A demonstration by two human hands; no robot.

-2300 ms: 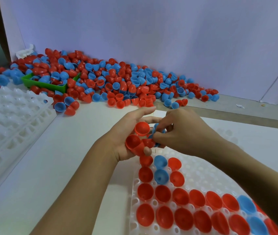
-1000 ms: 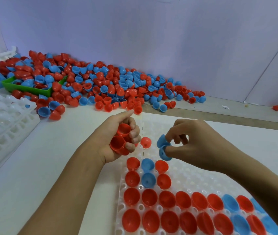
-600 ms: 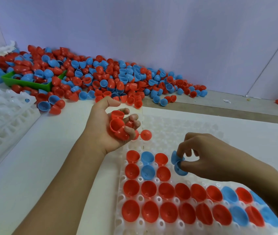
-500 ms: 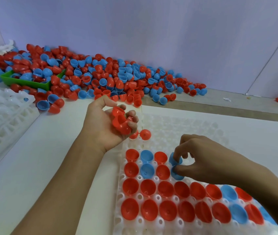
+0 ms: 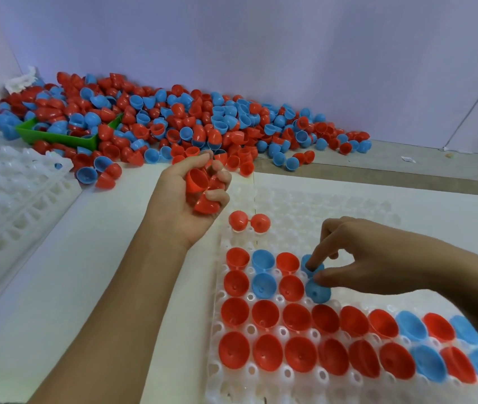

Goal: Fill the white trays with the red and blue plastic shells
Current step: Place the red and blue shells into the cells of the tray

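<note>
A white tray (image 5: 313,205) lies in front of me, its near rows filled with red and blue shells. My right hand (image 5: 377,263) pinches a pair of joined blue shells (image 5: 316,284) and holds them down on the tray just right of the filled cups; its index finger pokes into the upper shell. My left hand (image 5: 185,205) hovers over the tray's far left corner, gripping several red shells (image 5: 199,185). A joined pair of red shells (image 5: 249,221) lies domes-up on the tray below that hand.
A big heap of loose red and blue shells (image 5: 191,123) runs along the back wall, partly burying a green bin (image 5: 57,135). A stack of white trays (image 5: 4,193) sits at the left. The purple wall closes the back.
My right hand carried the blue pair away from my left hand, rightward and down onto the tray. My left hand drew back toward the tray's far left corner with its red shells.
</note>
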